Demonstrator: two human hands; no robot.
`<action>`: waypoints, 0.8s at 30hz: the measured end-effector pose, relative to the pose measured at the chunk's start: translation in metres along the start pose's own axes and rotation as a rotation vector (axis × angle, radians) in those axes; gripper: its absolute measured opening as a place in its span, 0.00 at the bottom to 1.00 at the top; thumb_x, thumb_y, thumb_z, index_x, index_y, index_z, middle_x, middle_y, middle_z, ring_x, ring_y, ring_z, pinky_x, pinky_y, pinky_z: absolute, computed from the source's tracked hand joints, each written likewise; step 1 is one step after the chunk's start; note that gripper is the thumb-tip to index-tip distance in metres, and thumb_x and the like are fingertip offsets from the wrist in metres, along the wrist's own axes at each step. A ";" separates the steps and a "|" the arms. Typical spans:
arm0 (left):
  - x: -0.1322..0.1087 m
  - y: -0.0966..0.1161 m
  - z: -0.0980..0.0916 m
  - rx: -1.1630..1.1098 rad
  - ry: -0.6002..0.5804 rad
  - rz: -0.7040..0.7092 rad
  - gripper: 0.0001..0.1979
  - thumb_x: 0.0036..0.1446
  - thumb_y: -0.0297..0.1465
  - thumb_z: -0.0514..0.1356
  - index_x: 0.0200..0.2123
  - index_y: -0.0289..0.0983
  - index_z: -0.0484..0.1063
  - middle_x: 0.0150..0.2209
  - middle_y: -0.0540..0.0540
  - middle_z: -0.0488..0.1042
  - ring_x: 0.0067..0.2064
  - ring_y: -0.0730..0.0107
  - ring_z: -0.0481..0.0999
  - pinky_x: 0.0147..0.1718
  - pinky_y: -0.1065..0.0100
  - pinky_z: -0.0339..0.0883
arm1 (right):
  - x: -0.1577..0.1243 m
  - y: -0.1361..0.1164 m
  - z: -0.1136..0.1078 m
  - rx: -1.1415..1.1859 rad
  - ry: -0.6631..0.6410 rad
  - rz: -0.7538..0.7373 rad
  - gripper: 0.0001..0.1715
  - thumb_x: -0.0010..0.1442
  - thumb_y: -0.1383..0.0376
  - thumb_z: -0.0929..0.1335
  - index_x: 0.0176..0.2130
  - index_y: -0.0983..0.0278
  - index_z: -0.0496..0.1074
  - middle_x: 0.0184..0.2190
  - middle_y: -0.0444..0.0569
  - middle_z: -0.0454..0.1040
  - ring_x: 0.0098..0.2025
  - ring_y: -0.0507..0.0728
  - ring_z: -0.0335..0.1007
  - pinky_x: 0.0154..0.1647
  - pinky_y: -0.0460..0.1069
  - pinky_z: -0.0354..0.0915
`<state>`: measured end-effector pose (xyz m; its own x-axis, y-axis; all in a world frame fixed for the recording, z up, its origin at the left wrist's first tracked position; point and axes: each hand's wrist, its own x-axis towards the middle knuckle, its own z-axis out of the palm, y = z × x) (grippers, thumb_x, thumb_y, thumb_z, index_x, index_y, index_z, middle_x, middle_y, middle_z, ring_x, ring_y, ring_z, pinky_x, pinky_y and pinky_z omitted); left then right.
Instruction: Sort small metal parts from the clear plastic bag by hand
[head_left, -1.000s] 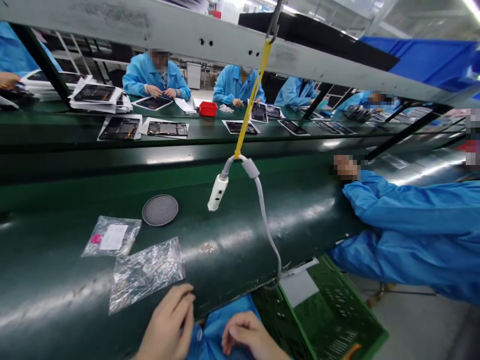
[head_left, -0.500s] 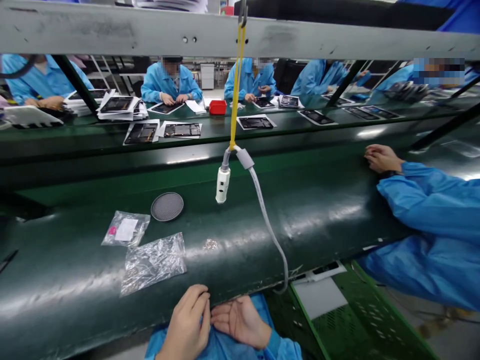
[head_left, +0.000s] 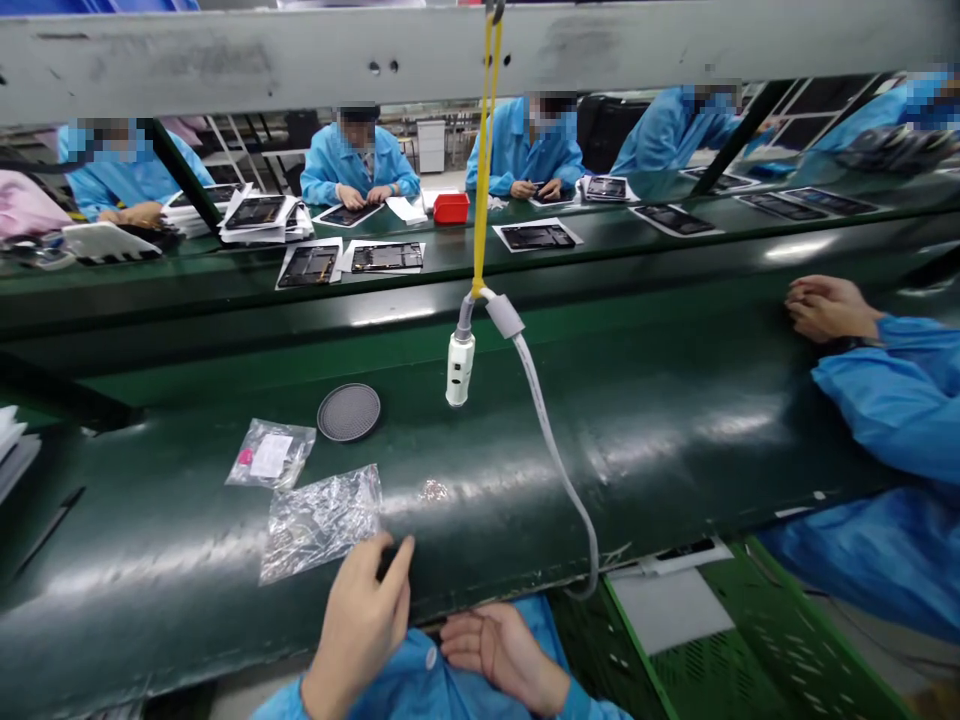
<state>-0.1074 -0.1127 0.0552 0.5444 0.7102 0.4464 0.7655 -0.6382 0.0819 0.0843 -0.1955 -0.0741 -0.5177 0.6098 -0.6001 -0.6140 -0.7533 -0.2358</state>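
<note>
At the near edge of the dark green conveyor belt (head_left: 675,420), the left hand (head_left: 360,625) pinches something small and dark beside a crinkled clear plastic bag (head_left: 321,520); the right hand (head_left: 499,650) rests open, palm up, below the edge.

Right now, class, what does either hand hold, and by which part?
The left hand pinches a small dark object at its fingertips; which part cannot be told. The right hand holds nothing.

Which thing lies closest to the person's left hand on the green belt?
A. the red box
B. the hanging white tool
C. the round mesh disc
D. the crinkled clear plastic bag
D: the left hand rests at the belt's near edge, right beside the crinkled clear plastic bag; the other things lie farther off.
</note>
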 end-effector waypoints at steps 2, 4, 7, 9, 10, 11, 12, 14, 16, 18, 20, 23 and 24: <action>0.005 -0.017 0.003 0.163 -0.050 -0.006 0.13 0.67 0.26 0.52 0.49 0.33 0.73 0.42 0.36 0.69 0.39 0.56 0.71 0.35 0.60 0.70 | 0.001 0.002 -0.001 -0.041 0.032 -0.026 0.24 0.58 0.54 0.67 0.36 0.73 0.80 0.38 0.63 0.81 0.38 0.59 0.79 0.50 0.53 0.67; 0.008 -0.029 0.008 0.232 -0.089 -0.017 0.12 0.69 0.28 0.50 0.43 0.34 0.74 0.37 0.39 0.68 0.36 0.57 0.69 0.33 0.60 0.68 | 0.004 0.004 -0.001 -0.087 0.062 -0.050 0.25 0.56 0.52 0.69 0.35 0.74 0.80 0.38 0.64 0.80 0.37 0.60 0.78 0.48 0.54 0.67; 0.007 -0.040 0.009 0.237 -0.069 -0.050 0.14 0.70 0.28 0.49 0.33 0.35 0.72 0.31 0.44 0.65 0.32 0.61 0.68 0.31 0.63 0.65 | 0.004 0.004 0.002 -0.171 0.103 -0.079 0.28 0.51 0.48 0.71 0.33 0.73 0.80 0.36 0.63 0.80 0.35 0.60 0.77 0.44 0.53 0.67; 0.005 -0.043 0.007 0.235 -0.046 -0.077 0.15 0.70 0.28 0.50 0.30 0.36 0.69 0.30 0.45 0.64 0.31 0.62 0.68 0.30 0.63 0.64 | -0.003 0.000 0.008 -0.242 0.125 -0.101 0.28 0.49 0.47 0.72 0.33 0.71 0.80 0.35 0.60 0.80 0.35 0.59 0.76 0.43 0.53 0.67; 0.004 -0.043 0.005 0.233 -0.037 -0.089 0.15 0.70 0.28 0.50 0.30 0.36 0.68 0.30 0.46 0.64 0.31 0.63 0.68 0.31 0.64 0.64 | -0.010 -0.003 0.014 -0.271 0.131 -0.112 0.26 0.48 0.48 0.73 0.33 0.70 0.80 0.34 0.58 0.80 0.35 0.59 0.76 0.43 0.52 0.66; 0.003 -0.043 0.003 0.224 -0.030 -0.100 0.15 0.70 0.28 0.51 0.30 0.36 0.68 0.30 0.46 0.65 0.31 0.64 0.69 0.31 0.64 0.64 | -0.019 -0.007 0.022 -0.335 0.130 -0.129 0.23 0.47 0.51 0.74 0.33 0.68 0.81 0.34 0.56 0.80 0.36 0.59 0.75 0.44 0.52 0.66; 0.002 -0.043 0.001 0.206 -0.021 -0.110 0.14 0.70 0.28 0.51 0.30 0.36 0.68 0.31 0.46 0.66 0.32 0.65 0.69 0.31 0.65 0.64 | -0.029 -0.013 0.032 -0.431 0.127 -0.148 0.19 0.48 0.54 0.75 0.34 0.67 0.81 0.34 0.53 0.81 0.38 0.59 0.75 0.45 0.51 0.65; 0.000 -0.042 -0.001 0.144 0.012 -0.130 0.12 0.70 0.28 0.52 0.32 0.36 0.68 0.32 0.46 0.67 0.32 0.66 0.71 0.33 0.66 0.65 | -0.047 -0.030 0.058 -0.823 0.108 -0.222 0.12 0.52 0.60 0.73 0.35 0.65 0.82 0.34 0.51 0.81 0.40 0.58 0.74 0.45 0.49 0.64; -0.002 -0.040 -0.002 0.072 0.059 -0.154 0.08 0.70 0.26 0.53 0.35 0.36 0.69 0.34 0.46 0.68 0.32 0.68 0.72 0.33 0.67 0.66 | -0.056 -0.050 0.089 -1.171 0.136 -0.322 0.14 0.58 0.61 0.69 0.39 0.64 0.82 0.36 0.51 0.81 0.40 0.58 0.75 0.42 0.49 0.65; -0.003 -0.038 -0.003 0.029 0.113 -0.172 0.06 0.69 0.25 0.55 0.37 0.35 0.69 0.35 0.46 0.69 0.33 0.69 0.73 0.33 0.69 0.66 | -0.051 -0.070 0.121 -1.225 0.147 -0.428 0.16 0.61 0.60 0.66 0.42 0.66 0.79 0.31 0.50 0.80 0.34 0.57 0.75 0.37 0.48 0.66; -0.003 -0.035 -0.006 0.009 0.168 -0.184 0.05 0.68 0.24 0.55 0.38 0.35 0.69 0.36 0.45 0.69 0.33 0.69 0.74 0.34 0.69 0.67 | -0.035 -0.086 0.147 -1.230 0.189 -0.506 0.18 0.61 0.59 0.66 0.43 0.68 0.78 0.31 0.51 0.80 0.32 0.56 0.75 0.35 0.48 0.66; -0.001 -0.034 -0.021 -0.010 0.254 -0.206 0.05 0.67 0.23 0.56 0.38 0.35 0.69 0.36 0.45 0.70 0.34 0.69 0.74 0.36 0.70 0.68 | -0.011 -0.096 0.167 -1.204 0.158 -0.535 0.22 0.60 0.58 0.66 0.48 0.70 0.76 0.32 0.53 0.80 0.33 0.58 0.76 0.36 0.49 0.68; 0.000 -0.034 -0.028 -0.016 0.285 -0.215 0.04 0.67 0.23 0.57 0.38 0.35 0.69 0.36 0.45 0.70 0.34 0.70 0.74 0.36 0.70 0.68 | -0.006 -0.095 0.169 -1.189 0.131 -0.537 0.24 0.60 0.58 0.66 0.49 0.70 0.75 0.32 0.53 0.79 0.33 0.58 0.76 0.36 0.50 0.68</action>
<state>-0.1434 -0.0995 0.0777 0.2522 0.7189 0.6478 0.8456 -0.4892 0.2137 0.0452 -0.0859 0.0805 -0.2718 0.9224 -0.2745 0.2086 -0.2220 -0.9525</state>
